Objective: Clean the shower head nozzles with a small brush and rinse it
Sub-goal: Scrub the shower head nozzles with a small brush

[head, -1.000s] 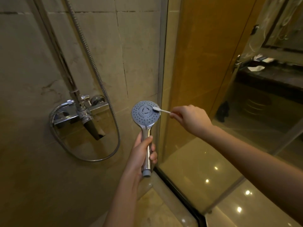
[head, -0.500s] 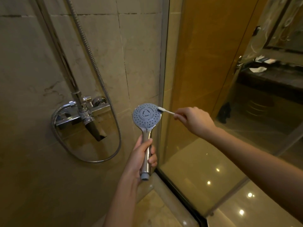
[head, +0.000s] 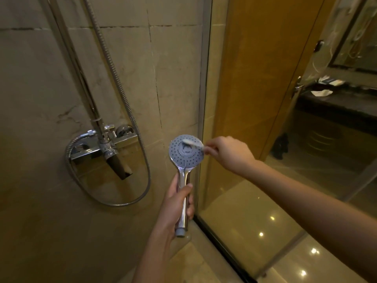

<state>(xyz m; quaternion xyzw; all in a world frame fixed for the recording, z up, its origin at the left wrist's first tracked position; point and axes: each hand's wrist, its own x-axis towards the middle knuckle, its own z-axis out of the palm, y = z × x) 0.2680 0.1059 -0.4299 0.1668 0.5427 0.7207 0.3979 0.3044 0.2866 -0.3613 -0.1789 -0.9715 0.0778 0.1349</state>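
A chrome shower head (head: 186,155) with a round grey-blue nozzle face stands upright in front of the tiled wall, detached from its hose. My left hand (head: 177,205) grips its handle from the left, thumb across the front. My right hand (head: 228,153) pinches a small white brush (head: 192,142) by its handle. The bristle end lies on the upper part of the nozzle face, above the centre.
A chrome mixer tap (head: 104,147) with a dark spout is mounted on the wall at left, with a metal hose (head: 142,166) looping below it. A glass shower partition (head: 255,139) stands right behind the shower head. Beyond it are a dark counter (head: 336,103) and glossy floor.
The brush tip has moved left from the right rim of the nozzle face onto its upper middle. My right hand followed it leftward. The shower head stays in my left hand.
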